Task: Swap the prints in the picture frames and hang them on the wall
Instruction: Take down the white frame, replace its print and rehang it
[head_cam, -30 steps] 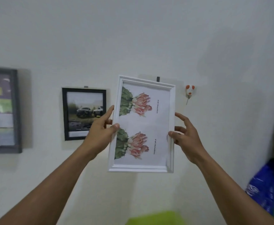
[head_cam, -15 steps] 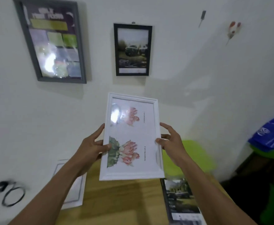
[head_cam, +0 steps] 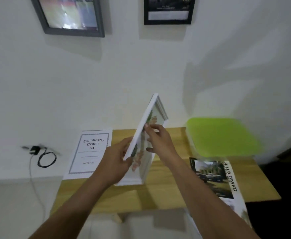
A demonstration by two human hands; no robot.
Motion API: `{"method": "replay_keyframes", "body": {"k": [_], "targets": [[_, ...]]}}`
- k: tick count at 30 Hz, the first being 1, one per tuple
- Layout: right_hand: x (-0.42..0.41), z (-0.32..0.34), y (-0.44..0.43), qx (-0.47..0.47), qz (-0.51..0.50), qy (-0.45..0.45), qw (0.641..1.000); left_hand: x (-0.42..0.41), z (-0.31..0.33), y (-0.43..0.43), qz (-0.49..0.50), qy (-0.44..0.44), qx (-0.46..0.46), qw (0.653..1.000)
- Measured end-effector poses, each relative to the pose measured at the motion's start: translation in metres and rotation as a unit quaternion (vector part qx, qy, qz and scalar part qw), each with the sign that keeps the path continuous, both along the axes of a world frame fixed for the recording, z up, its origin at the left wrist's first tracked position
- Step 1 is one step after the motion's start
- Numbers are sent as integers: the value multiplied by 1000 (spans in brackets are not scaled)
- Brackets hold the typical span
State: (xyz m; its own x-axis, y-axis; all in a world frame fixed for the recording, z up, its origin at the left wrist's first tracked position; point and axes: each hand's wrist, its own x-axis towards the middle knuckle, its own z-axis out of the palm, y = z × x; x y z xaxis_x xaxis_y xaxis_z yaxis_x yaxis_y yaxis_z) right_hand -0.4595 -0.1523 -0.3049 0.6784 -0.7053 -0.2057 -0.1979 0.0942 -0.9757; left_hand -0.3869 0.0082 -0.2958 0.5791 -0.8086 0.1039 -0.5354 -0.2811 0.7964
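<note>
A white picture frame (head_cam: 144,125) with a cactus-flower print stands on edge above the wooden table (head_cam: 167,195), turned so its front faces right. My left hand (head_cam: 115,163) grips its left edge low down. My right hand (head_cam: 160,140) holds the front side, thumb on the rim and fingers across the glass. A black frame (head_cam: 169,12) with a truck print hangs on the wall at the top. A loose truck print (head_cam: 217,180) marked HILUX TRAVO lies on the table at the right.
A Document Frame A4 sheet (head_cam: 91,152) leans at the table's back left. A grey frame (head_cam: 69,16) hangs on the wall at top left. A lime green lid (head_cam: 222,137) sits at the back right. A black cable (head_cam: 44,157) hangs at the left.
The white frame came down from the wall to the table and turned from facing me to edge-on. My view dropped with it; both hands kept hold.
</note>
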Motion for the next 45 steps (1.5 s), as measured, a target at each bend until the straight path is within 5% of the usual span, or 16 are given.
{"method": "replay_keyframes", "body": {"k": [5, 10, 15, 21, 28, 32, 39, 45], "targets": [[-2, -8, -12, 98, -5, -47, 994, -20, -18, -18, -12, -26, -9, 1000], [-12, -25, -32, -29, -54, -10, 998, -42, -48, -42, -17, 39, -5, 999], [-29, -51, -65, 34, -73, -34, 996, -3, -77, -47, 119, 0, 20, 993], [-31, -89, -92, 147, -14, -34, 988, 71, -114, -42, 134, 245, 111, 954], [-14, -148, -98, 234, 11, -3, 972, 86, -166, -39, 123, 315, 135, 931], [-6, -172, -102, 229, -5, 6, 973, 90, -183, -48, 127, 268, 130, 946], [7, -198, -102, 25, 21, 172, 985, 108, -208, -57, 138, 222, 149, 954], [19, -220, -112, -157, 63, 290, 942, 116, -222, -74, 136, 155, 186, 961]]}}
